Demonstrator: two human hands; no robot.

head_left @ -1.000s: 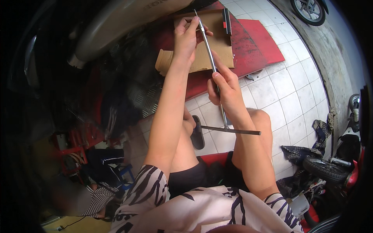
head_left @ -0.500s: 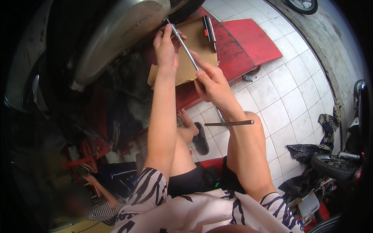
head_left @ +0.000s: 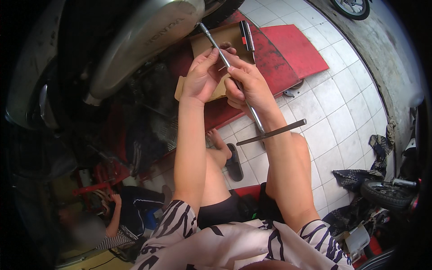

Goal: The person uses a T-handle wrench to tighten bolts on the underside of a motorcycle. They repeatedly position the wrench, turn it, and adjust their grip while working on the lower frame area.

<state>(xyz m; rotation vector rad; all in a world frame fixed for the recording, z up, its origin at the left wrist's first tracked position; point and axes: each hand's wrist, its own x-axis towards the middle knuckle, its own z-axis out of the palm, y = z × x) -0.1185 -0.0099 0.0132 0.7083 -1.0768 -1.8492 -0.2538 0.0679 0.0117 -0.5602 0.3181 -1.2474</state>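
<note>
A long chrome T-handle socket wrench (head_left: 254,111) slants from the upper middle down toward my right forearm. Its far end meets or nearly meets the lower rim of a silver motorbike cover (head_left: 148,40); the exact contact is too small to tell. My left hand (head_left: 204,74) pinches the upper shaft between thumb and fingers. Just below it, my right hand (head_left: 247,83) has its fingers curled round the shaft. The dark crossbar (head_left: 288,128) crosses over my right forearm. Under both hands lies an open cardboard box (head_left: 183,85).
A red lift platform (head_left: 270,56) carries the box, with a black-and-red package (head_left: 245,36) at its edge. White tiles (head_left: 324,119) cover the floor. Patterned cloth (head_left: 360,175) and a small wheel (head_left: 387,192) lie at right. Another person's arm (head_left: 115,213) shows at lower left.
My left hand has slid down the shaft, away from its far end, toward my right hand. The crossbar has turned, its right end now higher. The other person's arm has moved.
</note>
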